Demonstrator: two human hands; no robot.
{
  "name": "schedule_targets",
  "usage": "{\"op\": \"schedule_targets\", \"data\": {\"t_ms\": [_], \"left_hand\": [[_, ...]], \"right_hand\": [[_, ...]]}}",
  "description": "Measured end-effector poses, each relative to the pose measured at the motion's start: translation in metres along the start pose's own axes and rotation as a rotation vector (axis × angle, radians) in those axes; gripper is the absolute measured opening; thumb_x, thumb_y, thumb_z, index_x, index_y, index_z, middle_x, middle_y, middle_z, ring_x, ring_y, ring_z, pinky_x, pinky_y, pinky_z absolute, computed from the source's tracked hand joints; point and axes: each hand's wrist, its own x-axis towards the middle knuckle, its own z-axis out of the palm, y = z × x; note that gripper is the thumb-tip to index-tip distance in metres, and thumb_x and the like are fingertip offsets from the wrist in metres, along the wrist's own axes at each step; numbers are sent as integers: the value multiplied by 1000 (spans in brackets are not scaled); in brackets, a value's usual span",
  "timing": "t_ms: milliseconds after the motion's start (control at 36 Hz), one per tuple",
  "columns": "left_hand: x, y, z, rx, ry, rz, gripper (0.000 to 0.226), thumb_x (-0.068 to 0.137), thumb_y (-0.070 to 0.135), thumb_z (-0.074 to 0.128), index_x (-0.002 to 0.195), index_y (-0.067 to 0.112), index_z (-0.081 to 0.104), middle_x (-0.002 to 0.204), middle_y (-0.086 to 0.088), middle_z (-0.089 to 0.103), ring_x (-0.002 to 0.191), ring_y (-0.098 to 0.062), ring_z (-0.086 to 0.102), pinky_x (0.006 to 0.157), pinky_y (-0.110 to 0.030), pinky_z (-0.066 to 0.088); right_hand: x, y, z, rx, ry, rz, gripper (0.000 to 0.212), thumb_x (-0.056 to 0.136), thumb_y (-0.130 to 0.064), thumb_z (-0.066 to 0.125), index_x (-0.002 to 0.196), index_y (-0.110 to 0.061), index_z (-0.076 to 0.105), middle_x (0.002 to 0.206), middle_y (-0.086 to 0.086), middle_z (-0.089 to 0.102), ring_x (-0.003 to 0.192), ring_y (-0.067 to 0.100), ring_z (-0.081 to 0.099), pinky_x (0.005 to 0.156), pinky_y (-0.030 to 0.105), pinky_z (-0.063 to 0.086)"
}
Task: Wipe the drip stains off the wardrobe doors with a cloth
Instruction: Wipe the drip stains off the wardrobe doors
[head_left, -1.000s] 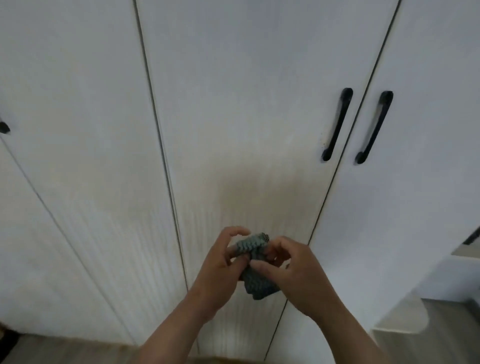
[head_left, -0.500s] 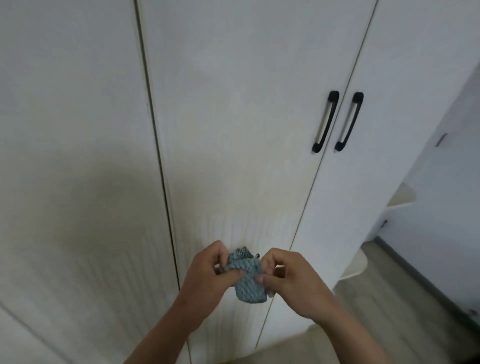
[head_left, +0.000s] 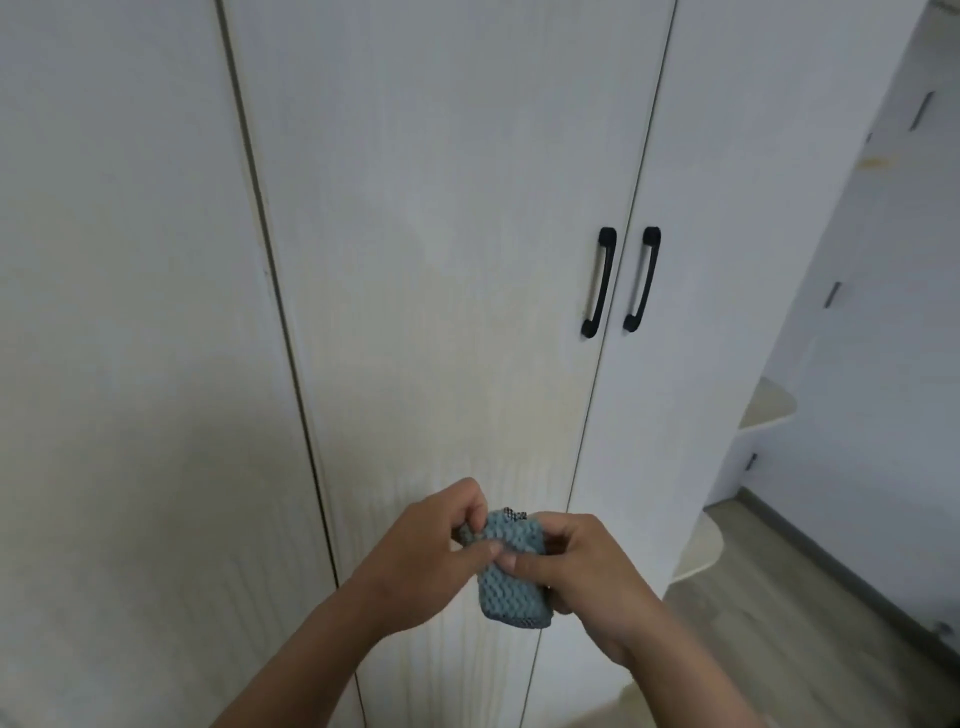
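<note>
As three doors (head_left: 441, 260) show two handles (head_left: 598, 283), left hand (head_left: 431, 566) and right hand (head_left: 582, 577) pinch one cloth (head_left: 511, 577).

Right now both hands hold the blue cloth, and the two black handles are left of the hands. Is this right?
No: the head view shows the black handles right of the left hand and right hand, higher up. Both hold the blue cloth.

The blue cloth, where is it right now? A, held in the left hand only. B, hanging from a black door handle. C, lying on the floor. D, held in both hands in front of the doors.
D: the left hand and the right hand both pinch the blue cloth in front of the wardrobe doors.
</note>
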Motion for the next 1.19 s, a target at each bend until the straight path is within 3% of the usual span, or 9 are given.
{"op": "schedule_targets", "data": {"t_ms": [139, 222, 333, 444, 556, 750, 861, 1083, 1194], "left_hand": [[9, 4, 4, 170, 138, -5, 30, 91, 18, 75, 80, 33, 51, 80, 13, 62, 80, -7, 61, 63, -18, 49], [13, 5, 2, 313, 218, 51, 15, 93, 23, 72, 97, 31, 60, 99, 16, 58, 89, -3, 60, 75, -19, 48], [7, -3, -25, 725, 538, 118, 32, 91, 33, 67, 117, 15, 66, 127, -4, 60, 112, -25, 61, 86, -44, 57], [-11, -24, -65, 1036, 789, -77, 72, 74, 31, 88, 136, 8, 60, 152, -21, 43, 137, -43, 43, 97, -62, 46], [-18, -35, -91, 1127, 732, -326, 131, 49, 40, 101, 158, 10, 35, 165, -24, 19, 153, -46, 17, 102, -81, 28], [-8, -55, -100, 1160, 678, -409, 154, 39, 45, 102, 164, 12, 20, 170, -23, 5, 156, -47, 0, 97, -91, 20], [-1, -65, -98, 1140, 674, -440, 156, 39, 46, 102, 164, 12, 15, 170, -23, 1, 156, -47, -1, 94, -91, 25], [5, -81, -104, 1077, 667, -365, 158, 35, 41, 103, 163, 12, 16, 169, -25, 1, 153, -54, 2, 85, -90, 34], [4, -81, -106, 1065, 668, -345, 157, 34, 38, 104, 163, 13, 17, 169, -25, 3, 152, -55, 2, 85, -91, 33]], "right_hand": [[12, 0, -13, 118, -88, 79, 19, 93, -13, 71, 111, -8, 73, 109, 13, 75, 103, 26, 73, 66, 32, 59], [22, -11, -21, 232, -61, 56, 19, 96, -8, 67, 114, -6, 71, 110, 14, 75, 104, 27, 73, 74, 35, 60], [51, -34, -45, 349, 431, -147, 9, 97, -9, 66, 105, -13, 68, 106, 10, 73, 94, 23, 73, 65, 28, 58], [82, -72, -71, 193, 769, -529, 13, 96, -10, 67, 98, -21, 63, 97, -7, 67, 88, 7, 69, 67, 33, 63], [122, -100, -83, -294, 934, -852, 16, 88, -10, 66, 101, -19, 70, 90, -3, 64, 79, 9, 58, 67, 20, 48], [182, -134, -74, -702, 1213, -1009, 21, 88, -15, 64, 104, -24, 76, 86, 7, 55, 113, 22, 60, 51, 28, 40], [188, -112, -60, -724, 1200, -914, 29, 84, -17, 52, 104, -13, 73, 93, 10, 56, 86, 29, 60, 51, 30, 40], [178, -34, -56, -575, 943, -801, 30, 86, 2, 65, 115, -1, 72, 95, 5, 53, 80, 22, 54, 65, 39, 52], [158, -64, -77, -394, 1082, -881, 28, 81, -3, 57, 105, 0, 72, 91, 13, 58, 80, 6, 45, 73, 27, 47]]}}
